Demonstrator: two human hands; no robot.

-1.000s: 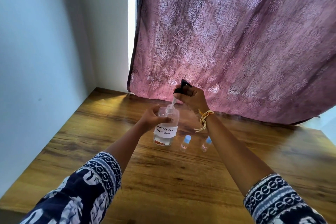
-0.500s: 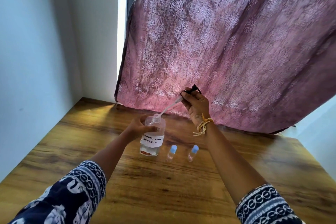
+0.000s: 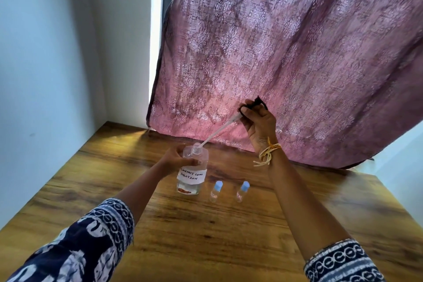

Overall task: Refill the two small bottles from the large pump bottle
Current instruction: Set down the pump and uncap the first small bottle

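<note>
Head view shows me the left hand [image 3: 177, 160] with its grip wrapped round the shoulder of the large pump bottle [image 3: 193, 170], which stands upright on the desk [image 3: 206, 236]. That bottle is clear, carries a white handwritten label reading "CONTACT LENS SOLUTION", and holds only a shallow layer of clear liquid at the bottom, with something reddish showing at its base. Up and to the right of that grip, the right hand [image 3: 259, 125] pinches the black pump head [image 3: 255, 104] between fingers and thumb, lifted clear of the neck; its pale dip tube [image 3: 217, 131] slants down-left with the lower end at the bottle's open mouth. A yellow thread bracelet [image 3: 267, 152] sits on the right wrist. Just right of the left grip's bottle, below the right hand, two small bottles [image 3: 216, 191] stand upright side by side, apart from each other, both capped in light blue; I cannot tell how much is in them. The desk is brown wood grain. Behind it hangs a patterned pink-purple curtain [image 3: 286, 52], and a pale wall [image 3: 45, 64] meets it at the left corner.
</note>
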